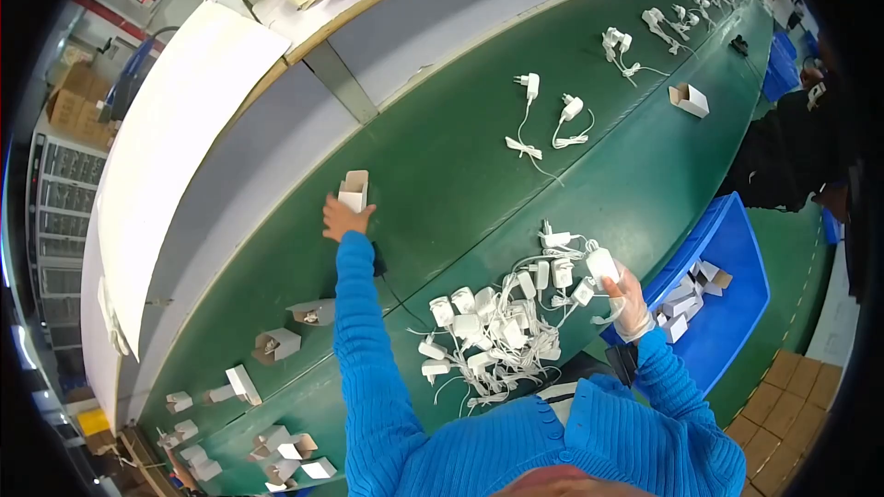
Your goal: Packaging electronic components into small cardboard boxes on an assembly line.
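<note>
White charger is in the right hand, at the edge of a big pile of chargers on the green surface. The fingers curl round it, so this hand is only a little open, about as wide as the charger. The pile sits close to the person's body, maybe so that picking one up is easy. The left arm stretches far out, and the left hand touches a small white box. Its thumb and fingers are spread quite wide, with the box's near end between them; I cannot tell how tightly they squeeze. The box is well apart from the pile, maybe to keep it out of the cords. A blue bin near the right hand holds more small boxes, perhaps so they are easy to reach.
</note>
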A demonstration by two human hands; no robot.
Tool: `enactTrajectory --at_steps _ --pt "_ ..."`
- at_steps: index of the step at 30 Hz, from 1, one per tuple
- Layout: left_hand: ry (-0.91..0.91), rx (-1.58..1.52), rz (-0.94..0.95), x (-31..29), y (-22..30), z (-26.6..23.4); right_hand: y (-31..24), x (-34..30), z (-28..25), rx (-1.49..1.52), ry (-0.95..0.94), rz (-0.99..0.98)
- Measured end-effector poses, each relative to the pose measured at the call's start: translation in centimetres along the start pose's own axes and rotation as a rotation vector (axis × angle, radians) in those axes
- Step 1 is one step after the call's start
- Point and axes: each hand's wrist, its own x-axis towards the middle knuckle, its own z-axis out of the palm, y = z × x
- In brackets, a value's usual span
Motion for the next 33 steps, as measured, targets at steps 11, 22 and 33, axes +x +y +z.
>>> enactTrajectory --at_steps 11,22,33 --pt "-0.121 -0.219 0.701 -11.9 6.6 -8.6 -5.2 3.5 4.3 -0.087 -0.002 -0.369" --pt "-0.306 -0.464 0.912 -24.5 10.8 -12.8 -8.9 7.5 7.1 -0.97 -0.334 -1.216" --pt "-0.433 -0.665 0.977 -25.8 11.7 -11.3 -8.1 5.8 6.3 -0.974 -0.382 -1.092"
